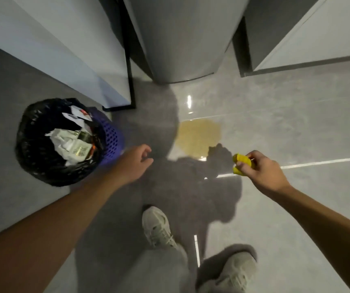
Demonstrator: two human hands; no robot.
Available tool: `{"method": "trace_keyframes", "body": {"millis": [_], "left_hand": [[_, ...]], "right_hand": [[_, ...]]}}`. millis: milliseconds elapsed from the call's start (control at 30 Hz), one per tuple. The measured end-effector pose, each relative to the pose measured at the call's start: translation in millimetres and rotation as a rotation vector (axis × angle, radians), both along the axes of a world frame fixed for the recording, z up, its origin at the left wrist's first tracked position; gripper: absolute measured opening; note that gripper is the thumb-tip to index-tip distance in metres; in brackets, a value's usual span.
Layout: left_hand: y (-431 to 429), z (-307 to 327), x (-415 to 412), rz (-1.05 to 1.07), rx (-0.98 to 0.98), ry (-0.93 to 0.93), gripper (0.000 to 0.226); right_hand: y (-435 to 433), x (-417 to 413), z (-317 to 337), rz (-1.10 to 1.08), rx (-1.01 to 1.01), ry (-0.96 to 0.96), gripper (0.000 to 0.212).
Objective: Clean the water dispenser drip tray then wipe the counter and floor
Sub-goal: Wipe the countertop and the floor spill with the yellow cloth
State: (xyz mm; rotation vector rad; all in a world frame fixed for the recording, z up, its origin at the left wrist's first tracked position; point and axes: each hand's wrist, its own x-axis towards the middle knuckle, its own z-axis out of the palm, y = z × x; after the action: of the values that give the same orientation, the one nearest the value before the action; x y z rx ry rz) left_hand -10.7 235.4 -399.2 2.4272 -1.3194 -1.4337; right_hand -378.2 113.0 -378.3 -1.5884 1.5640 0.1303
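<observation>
A yellowish-brown puddle lies on the glossy grey floor tiles, just in front of the grey water dispenser base. My right hand hovers to the right of the puddle, above the floor, pinching a bunched yellow cloth. My left hand hangs left of the puddle with fingers loosely curled and nothing in it, close to the bin's rim. The drip tray is out of view.
A purple mesh waste bin with a black liner and crumpled paper stands at the left. White cabinets flank the dispenser on both sides. My two light sneakers stand at the bottom centre.
</observation>
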Motion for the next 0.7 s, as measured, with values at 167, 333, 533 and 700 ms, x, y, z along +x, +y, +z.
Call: {"method": "trace_keyframes", "body": {"millis": [167,333,533,700], "left_hand": [[-19,-162,0,-0.384,-0.104,-0.267,0.089],[-34,-256,19,-0.531,-0.356,-0.452,0.110],[-18,-302,23,-0.483,-0.539,-0.525,0.109],[-19,-312,26,-0.471,-0.583,-0.566,0.109]], "right_hand": [[-32,-27,-161,0.236,-0.331,0.071,0.029],[-45,-40,-257,0.398,-0.446,0.177,0.051],[-41,-41,-290,0.592,-0.446,0.173,0.110],[-82,-4,-298,0.649,-0.304,0.277,0.133]]}}
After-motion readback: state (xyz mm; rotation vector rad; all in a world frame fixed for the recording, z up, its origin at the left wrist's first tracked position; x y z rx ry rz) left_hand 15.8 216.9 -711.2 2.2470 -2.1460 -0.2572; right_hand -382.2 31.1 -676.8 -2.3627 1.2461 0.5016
